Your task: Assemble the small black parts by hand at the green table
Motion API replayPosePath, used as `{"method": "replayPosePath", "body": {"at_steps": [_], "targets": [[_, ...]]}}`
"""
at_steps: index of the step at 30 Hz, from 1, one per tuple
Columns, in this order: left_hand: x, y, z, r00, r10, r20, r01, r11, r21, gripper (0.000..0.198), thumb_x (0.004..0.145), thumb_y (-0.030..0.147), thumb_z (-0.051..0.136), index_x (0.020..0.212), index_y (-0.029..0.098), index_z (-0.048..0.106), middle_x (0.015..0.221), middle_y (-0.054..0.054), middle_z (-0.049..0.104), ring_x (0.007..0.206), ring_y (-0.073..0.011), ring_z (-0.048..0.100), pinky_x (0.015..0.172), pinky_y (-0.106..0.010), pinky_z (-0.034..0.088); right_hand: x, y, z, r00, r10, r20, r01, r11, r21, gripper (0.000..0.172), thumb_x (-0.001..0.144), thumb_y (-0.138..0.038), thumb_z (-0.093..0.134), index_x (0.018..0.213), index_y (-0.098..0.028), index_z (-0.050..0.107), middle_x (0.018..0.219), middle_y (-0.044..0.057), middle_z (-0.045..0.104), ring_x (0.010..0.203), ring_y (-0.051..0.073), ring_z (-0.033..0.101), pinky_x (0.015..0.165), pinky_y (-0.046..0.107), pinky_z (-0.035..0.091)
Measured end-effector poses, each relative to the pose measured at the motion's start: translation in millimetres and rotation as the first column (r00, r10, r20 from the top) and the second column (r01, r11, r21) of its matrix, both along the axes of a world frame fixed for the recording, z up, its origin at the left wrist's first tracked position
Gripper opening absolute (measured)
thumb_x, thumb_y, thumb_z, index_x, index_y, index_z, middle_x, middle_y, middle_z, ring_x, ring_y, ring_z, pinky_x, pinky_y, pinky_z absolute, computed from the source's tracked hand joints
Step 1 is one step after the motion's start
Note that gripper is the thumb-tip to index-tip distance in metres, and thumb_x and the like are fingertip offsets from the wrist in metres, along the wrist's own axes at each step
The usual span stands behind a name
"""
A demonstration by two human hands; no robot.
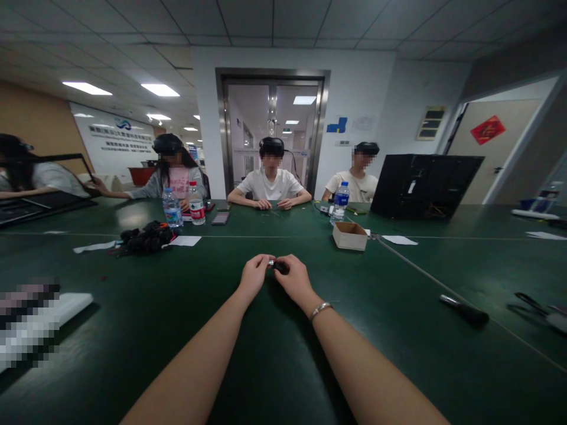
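Note:
My left hand [256, 276] is closed in a pinch on a small silver piece [271, 262] whose kind I cannot make out. Close beside it, my right hand [295, 280], with a silver bracelet [321, 310] at the wrist, grips a small black piece [280, 268] with a rounded shape. The two pieces meet or nearly meet between my fingertips; whether they are joined cannot be seen. Both hands are just above or on the green table [274, 354], and my fingers cover part of what they hold.
A black tube with a silver end [463, 310] lies to the right. Ahead stand an open cardboard box [349, 236] and water bottles [172, 208]. Black cables [148, 237] are heaped at left, a black monitor [425, 186] stands at right. Several people in headsets sit across the table.

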State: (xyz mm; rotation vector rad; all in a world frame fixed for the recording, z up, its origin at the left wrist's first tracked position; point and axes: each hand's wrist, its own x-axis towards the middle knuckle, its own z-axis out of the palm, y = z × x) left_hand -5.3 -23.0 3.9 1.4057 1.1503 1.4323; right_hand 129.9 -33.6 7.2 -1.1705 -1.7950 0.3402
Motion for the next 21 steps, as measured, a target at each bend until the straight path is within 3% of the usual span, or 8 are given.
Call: {"method": "replayPosePath", "body": {"at_steps": [4, 9, 14, 21], "targets": [[-0.6, -0.2, 1.7, 1.000, 0.004, 0.031, -0.003, 1.000, -0.031, 0.016, 0.075, 0.023, 0.056, 0.082, 0.016, 0.070, 0.090, -0.008, 0.069, 0.089, -0.0197, 0.062, 0.084, -0.033, 0.047, 0.7, 0.7, 0.4, 1.000, -0.004, -0.008, 0.004, 1.000, -0.002, 0.019, 0.069, -0.011, 0.059, 0.085, -0.018, 0.066, 0.084, 0.004, 0.060, 0.079, 0.015, 0.057, 0.073, 0.029, 0.047], [-1.2, 0.3, -0.2, 0.982, -0.013, 0.188, 0.023, 0.998, -0.051, 0.020, 0.076, 0.020, 0.057, 0.094, 0.017, 0.065, 0.095, -0.007, 0.066, 0.087, -0.0172, 0.064, 0.086, -0.035, 0.049, 0.8, 3.0, -1.7, 1.000, 0.001, -0.002, -0.001, 1.000, -0.007, 0.019, 0.070, -0.014, 0.060, 0.087, -0.019, 0.066, 0.086, 0.003, 0.058, 0.079, 0.015, 0.055, 0.075, 0.030, 0.047], [1.6, -0.3, -1.9, 0.955, -0.022, 0.294, 0.033, 0.999, -0.031, 0.016, 0.075, 0.023, 0.063, 0.089, 0.015, 0.062, 0.093, -0.006, 0.064, 0.088, -0.0161, 0.065, 0.087, -0.036, 0.051, 1.0, 4.1, -3.2, 1.000, -0.017, -0.015, 0.017, 0.999, -0.032, 0.020, 0.071, -0.015, 0.059, 0.090, -0.019, 0.066, 0.085, 0.003, 0.058, 0.076, 0.014, 0.054, 0.074, 0.029, 0.046], [2.8, -2.3, -0.2, 0.974, -0.032, 0.223, 0.041, 0.999, -0.036, 0.022, 0.066, 0.024, 0.072, 0.084, 0.015, 0.062, 0.082, -0.003, 0.062, 0.083, -0.0156, 0.063, 0.078, -0.032, 0.054, 1.8, 5.3, -4.1, 1.000, -0.028, 0.000, 0.028, 0.999, -0.043, 0.021, 0.072, -0.017, 0.059, 0.092, -0.019, 0.066, 0.088, 0.003, 0.059, 0.074, 0.014, 0.054, 0.070, 0.028, 0.046]]}}
